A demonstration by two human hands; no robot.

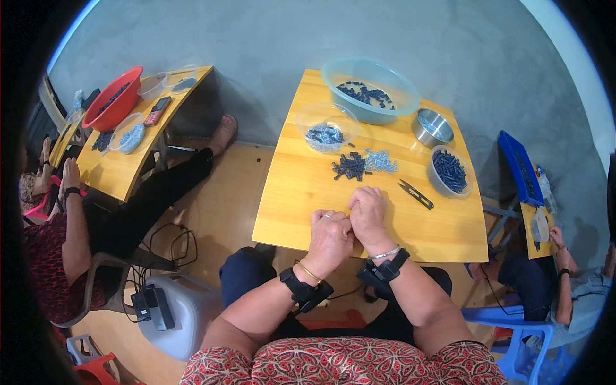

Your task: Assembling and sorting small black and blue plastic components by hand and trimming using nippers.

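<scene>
My left hand and my right hand meet over the near edge of the yellow wooden table. Both are closed, with fingers curled and knuckles up; whatever they pinch is hidden beneath them. Just beyond lies a loose pile of small black tubular pieces. Touching its right side is a heap of small silvery metal parts. Black-handled thread snips rest to the right of my right hand. Past them stands a clear round tub filled with dark pieces.
Farther back stand a clear tub of silvery and dark parts, a teal basin with black pieces, and a steel bowl. Co-workers sit at tables on both sides. A grey stool and cables are at my lower left.
</scene>
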